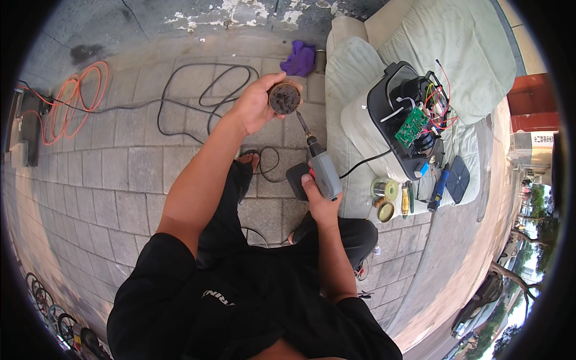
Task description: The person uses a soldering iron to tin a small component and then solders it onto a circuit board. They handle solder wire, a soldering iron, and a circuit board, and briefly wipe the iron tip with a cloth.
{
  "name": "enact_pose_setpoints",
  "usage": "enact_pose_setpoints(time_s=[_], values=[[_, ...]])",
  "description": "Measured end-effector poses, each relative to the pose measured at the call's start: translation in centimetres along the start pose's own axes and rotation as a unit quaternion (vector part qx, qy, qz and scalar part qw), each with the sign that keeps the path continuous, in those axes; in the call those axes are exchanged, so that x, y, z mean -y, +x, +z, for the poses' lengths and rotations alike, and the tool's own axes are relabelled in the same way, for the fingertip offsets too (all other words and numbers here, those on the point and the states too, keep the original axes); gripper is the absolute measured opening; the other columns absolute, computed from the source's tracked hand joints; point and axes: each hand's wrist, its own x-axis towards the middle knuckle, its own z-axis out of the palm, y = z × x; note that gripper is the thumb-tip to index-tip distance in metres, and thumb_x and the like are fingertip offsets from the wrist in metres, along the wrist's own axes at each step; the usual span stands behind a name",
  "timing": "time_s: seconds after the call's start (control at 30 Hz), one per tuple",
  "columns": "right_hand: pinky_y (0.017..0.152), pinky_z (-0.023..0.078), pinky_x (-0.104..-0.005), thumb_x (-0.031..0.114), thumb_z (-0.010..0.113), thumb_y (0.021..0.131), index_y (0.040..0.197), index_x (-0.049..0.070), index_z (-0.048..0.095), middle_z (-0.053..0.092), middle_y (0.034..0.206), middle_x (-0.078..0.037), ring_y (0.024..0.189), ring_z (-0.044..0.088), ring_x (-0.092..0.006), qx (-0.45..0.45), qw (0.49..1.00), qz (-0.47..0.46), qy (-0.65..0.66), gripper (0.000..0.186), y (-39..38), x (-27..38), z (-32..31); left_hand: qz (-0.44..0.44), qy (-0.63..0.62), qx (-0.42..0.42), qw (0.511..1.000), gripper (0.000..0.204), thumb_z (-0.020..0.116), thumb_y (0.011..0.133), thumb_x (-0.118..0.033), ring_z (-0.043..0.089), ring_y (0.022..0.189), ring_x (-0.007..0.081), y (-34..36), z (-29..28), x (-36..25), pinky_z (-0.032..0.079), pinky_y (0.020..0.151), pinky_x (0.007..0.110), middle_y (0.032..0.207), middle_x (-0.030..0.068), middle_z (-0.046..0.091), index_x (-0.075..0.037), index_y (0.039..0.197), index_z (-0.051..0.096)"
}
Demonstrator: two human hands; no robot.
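Beside a pale sofa (444, 36), a drill (324, 174) overhangs paving (129, 171).

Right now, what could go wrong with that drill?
The drill in the right hand points its bit toward the round piece, so a slip could nick the bare left hand holding it. The green circuit board is exposed nearby, so any flying debris might reach it.

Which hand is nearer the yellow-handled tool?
Right. The right hand, gripping the drill, is left of the yellow-handled tool; the left hand, holding a round brown object, is farther forward and left.
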Motion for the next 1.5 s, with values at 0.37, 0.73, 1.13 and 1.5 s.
enact_pose_setpoints(time_s=[0.37,0.73,1.13,1.5], values=[[0.067,0.055,-0.0413,0.007,0.067,0.095,0.124,-0.001,0.062,0.063,0.079,-0.011,0.068,0.064,-0.0249,0.085,0.909,0.139,0.384,0.030,0.3,-0.4,-0.1,0.016,0.011,-0.009,1.000,0.048,0.048,0.106,-0.047,0.068,0.082,0.0148,0.1,-0.2,0.2,0.049,0.065,0.031,0.095,0.0102,0.077,-0.007,0.110,0.074],[0.069,0.052,-0.0451,0.014,0.068,0.096,0.124,0.004,0.063,0.057,0.081,-0.007,0.071,0.060,-0.0242,0.123,0.859,0.198,0.456,0.030,0.5,-0.8,-0.3,0.024,-0.003,0.009,1.000,0.048,0.048,0.107,-0.045,0.068,0.079,0.0148,0.1,0.1,0.1,0.050,0.063,0.030,0.094,0.0117,0.077,-0.005,0.109,0.074],[0.070,0.051,-0.0449,0.017,0.068,0.096,0.124,0.005,0.061,0.056,0.083,-0.007,0.072,0.059,-0.0243,0.133,0.841,0.222,0.476,0.031,0.5,-1.2,-0.2,0.013,0.012,0.009,1.000,0.046,0.045,0.108,-0.044,0.069,0.081,0.0149,0.1,0.1,0.3,0.050,0.064,0.031,0.094,0.0097,0.077,-0.007,0.109,0.073],[0.070,0.052,-0.0442,0.012,0.069,0.094,0.122,0.003,0.062,0.058,0.081,-0.008,0.071,0.060,-0.0249,0.113,0.862,0.190,0.456,0.030,0.5,-0.9,-0.4,0.006,0.000,0.004,1.000,0.047,0.045,0.108,-0.044,0.067,0.078,0.0158,0.0,0.3,0.3,0.049,0.062,0.031,0.093,0.0121,0.076,-0.005,0.109,0.072]])
